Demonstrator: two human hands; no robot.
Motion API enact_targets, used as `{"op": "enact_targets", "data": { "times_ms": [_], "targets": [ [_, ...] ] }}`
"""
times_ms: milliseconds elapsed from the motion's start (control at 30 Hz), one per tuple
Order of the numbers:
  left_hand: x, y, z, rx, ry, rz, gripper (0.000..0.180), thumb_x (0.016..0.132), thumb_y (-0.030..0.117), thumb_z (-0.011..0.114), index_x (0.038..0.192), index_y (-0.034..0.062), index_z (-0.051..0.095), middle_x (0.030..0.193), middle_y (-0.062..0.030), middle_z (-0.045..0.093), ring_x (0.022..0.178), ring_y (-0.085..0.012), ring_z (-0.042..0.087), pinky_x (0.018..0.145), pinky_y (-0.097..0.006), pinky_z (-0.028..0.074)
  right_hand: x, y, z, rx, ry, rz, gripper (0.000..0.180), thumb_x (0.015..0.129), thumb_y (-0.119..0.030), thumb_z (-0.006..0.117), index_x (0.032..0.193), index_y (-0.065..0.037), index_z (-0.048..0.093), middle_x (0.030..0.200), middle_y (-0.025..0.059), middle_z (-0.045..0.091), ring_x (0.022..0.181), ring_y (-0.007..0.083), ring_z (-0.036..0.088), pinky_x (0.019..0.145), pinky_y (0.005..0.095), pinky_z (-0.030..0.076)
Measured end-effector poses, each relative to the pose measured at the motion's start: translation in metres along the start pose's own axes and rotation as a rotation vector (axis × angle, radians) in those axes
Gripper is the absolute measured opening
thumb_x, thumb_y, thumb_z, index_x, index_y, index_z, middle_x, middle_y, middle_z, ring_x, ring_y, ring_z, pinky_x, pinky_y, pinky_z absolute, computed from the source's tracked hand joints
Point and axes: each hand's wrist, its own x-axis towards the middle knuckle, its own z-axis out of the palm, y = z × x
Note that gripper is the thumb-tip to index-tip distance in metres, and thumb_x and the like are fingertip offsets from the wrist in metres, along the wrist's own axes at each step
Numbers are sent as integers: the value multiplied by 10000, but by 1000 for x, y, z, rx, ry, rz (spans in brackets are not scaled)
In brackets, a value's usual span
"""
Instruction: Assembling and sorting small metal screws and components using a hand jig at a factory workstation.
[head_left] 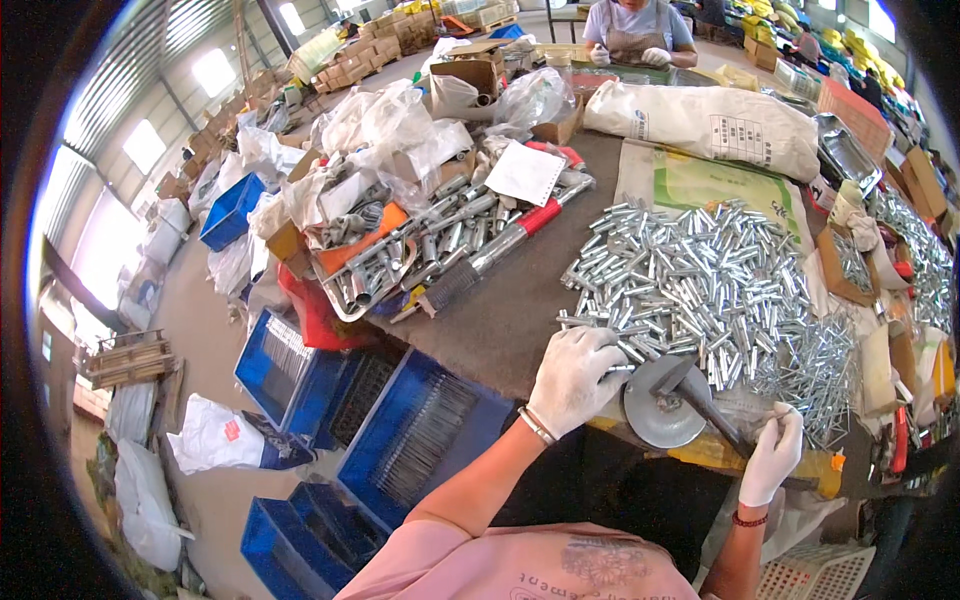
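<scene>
My left hand [577, 378], in a white glove, is closed at the near edge of the metal pile, its fingertips pinching a small silvery metal tube [622, 368]. To its right a round grey metal disc [660, 418] lies at the table's edge. A hammer [712, 408] slants across it, its dark head over the disc. My right hand [775, 455], also gloved, is closed around the handle's end. Beyond both hands spreads a heap of short shiny metal tubes [690, 280]. Thin metal pins [815, 380] are heaped at its right side.
A tray of tools and metal parts [420, 250] fills the table's left, under plastic bags. A stuffed white sack [705, 122] lies across the back, with a co-worker [640, 35] beyond. Blue crates [415, 440] stand low on the left. Boxes [845, 262] line the right.
</scene>
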Motion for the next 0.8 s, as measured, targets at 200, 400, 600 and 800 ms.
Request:
{"op": "enact_targets", "data": {
  "times_ms": [200,400,600,800],
  "targets": [
    [-1,1,0,11,-2,-14,185,773,173,837,934,125,761,1141,-78,725,1103,-326,676,962,-467,509,-1,-2,-3,52,-25,52,160,1014,46,552,1137,19,650,1053,88,672,877,180,629,782,312,529],
    [-1,1,1,7,-26,-33,185,779,177,830,945,127,765,1155,-76,725,1123,-318,670,971,-462,505,0,5,2,74,19,48,131,1074,-5,563,1147,27,667,1066,78,683,803,142,588,716,292,514],
    [1,1,-1,14,-14,-17,197,782,168,834,945,103,746,1157,-89,713,1121,-325,667,965,-471,507,2,1,4,73,5,52,146,1074,-15,570,1164,31,675,1096,82,694,800,132,588,703,288,516],
    [2,1,-1,3,-2,-13,197,778,166,834,935,98,737,1157,-91,711,1119,-327,665,963,-473,505,2,0,5,123,36,85,184,1073,-16,558,1201,27,683,1118,74,699,797,132,598,686,287,515]
  ]
}}
